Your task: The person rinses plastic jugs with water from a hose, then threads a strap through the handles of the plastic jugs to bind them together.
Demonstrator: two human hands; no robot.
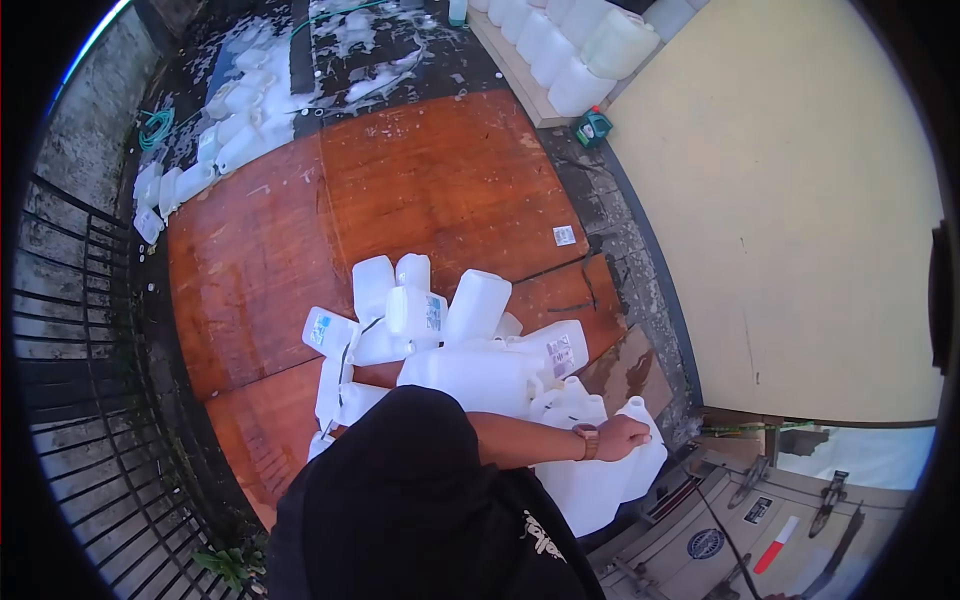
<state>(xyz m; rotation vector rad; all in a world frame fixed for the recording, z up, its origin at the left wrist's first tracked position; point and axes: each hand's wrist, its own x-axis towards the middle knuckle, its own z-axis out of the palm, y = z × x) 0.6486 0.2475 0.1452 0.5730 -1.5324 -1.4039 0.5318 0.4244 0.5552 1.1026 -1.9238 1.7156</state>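
My left hand (622, 438), with a watch on its wrist, reaches across to the right from a black sleeve. Its fingers are closed at the top of a white plastic jerrycan (645, 470), near the neck and handle. Another white jerrycan (580, 495) stands against it, partly behind my forearm. Close by is a loose heap of several more, among them a large one on its side (465, 375) and one with a printed label (560, 350). My black shirt (400, 500) covers part of the heap. My right hand does not show.
Reddish-brown boards (430, 190) cover the ground. Foam and more jerrycans (240, 145) lie at the far left; others (575, 85) line a ledge beside a green bottle (592, 128). A metal railing (85, 300) borders the left, a vehicle panel with latches (720, 515) the lower right.
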